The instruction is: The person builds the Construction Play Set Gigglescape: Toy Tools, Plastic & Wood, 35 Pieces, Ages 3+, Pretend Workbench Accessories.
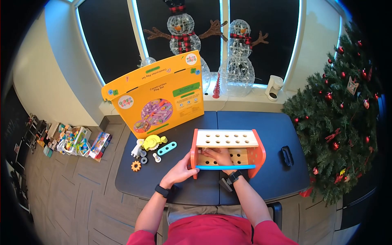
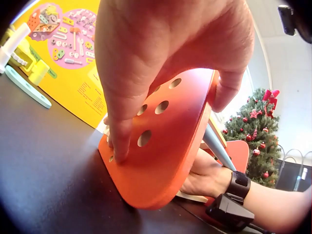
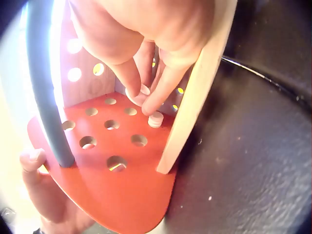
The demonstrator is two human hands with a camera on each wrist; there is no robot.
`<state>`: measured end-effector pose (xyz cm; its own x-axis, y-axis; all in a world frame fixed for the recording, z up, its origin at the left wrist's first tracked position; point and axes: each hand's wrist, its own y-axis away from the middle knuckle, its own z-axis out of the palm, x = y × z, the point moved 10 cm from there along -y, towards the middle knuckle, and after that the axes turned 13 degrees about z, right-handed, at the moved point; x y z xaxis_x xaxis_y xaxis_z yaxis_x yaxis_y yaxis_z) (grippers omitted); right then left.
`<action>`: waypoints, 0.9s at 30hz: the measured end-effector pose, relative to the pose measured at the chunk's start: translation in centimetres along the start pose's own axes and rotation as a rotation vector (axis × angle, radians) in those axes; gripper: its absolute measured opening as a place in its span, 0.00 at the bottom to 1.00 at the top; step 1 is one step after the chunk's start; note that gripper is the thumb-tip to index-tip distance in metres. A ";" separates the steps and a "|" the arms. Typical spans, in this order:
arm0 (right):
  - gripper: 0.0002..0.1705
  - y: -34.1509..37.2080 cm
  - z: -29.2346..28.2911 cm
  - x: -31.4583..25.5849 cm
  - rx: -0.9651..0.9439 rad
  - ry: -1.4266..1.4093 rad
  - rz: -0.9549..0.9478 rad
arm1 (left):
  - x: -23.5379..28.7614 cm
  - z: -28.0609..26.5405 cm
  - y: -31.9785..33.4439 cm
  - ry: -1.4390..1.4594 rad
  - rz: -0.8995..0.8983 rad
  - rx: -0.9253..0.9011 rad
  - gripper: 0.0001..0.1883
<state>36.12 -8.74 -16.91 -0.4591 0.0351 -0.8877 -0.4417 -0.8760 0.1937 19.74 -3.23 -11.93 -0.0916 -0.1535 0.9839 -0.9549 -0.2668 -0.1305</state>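
A wooden toy workbench [image 1: 227,139] stands on the table, with red side panels, a white holed top and a blue front bar [image 1: 224,167]. My left hand [image 1: 179,170] grips its left red side panel [image 2: 165,141], thumb over the edge and fingers on the outer face. My right hand [image 1: 220,156] reaches inside behind the blue bar. There, in the right wrist view, its fingers pinch a round white piece [image 3: 139,94] close to the panel's inner face. Beside the fingertips, a white ridged bolt end [image 3: 156,119] sticks out from that panel.
Left of the workbench lie a teal holed strip [image 1: 166,148], a white bolt [image 1: 157,158], an orange gear [image 1: 136,165], grey nuts [image 1: 143,160] and yellow pieces [image 1: 152,142]. Behind them stands a yellow box [image 1: 188,83]. A black strap [image 1: 287,156] lies at right.
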 end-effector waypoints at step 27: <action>0.11 -0.4 0.9 0.4 0.146 0.494 -0.143 | -0.4 -0.5 -0.2 -0.115 0.080 0.025 0.48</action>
<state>35.40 -7.92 -16.92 0.0158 -0.1127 -0.9935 -0.5918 -0.8020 0.0816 19.78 -2.65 -12.26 -0.1331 -0.2832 0.9498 -0.9383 -0.2726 -0.2128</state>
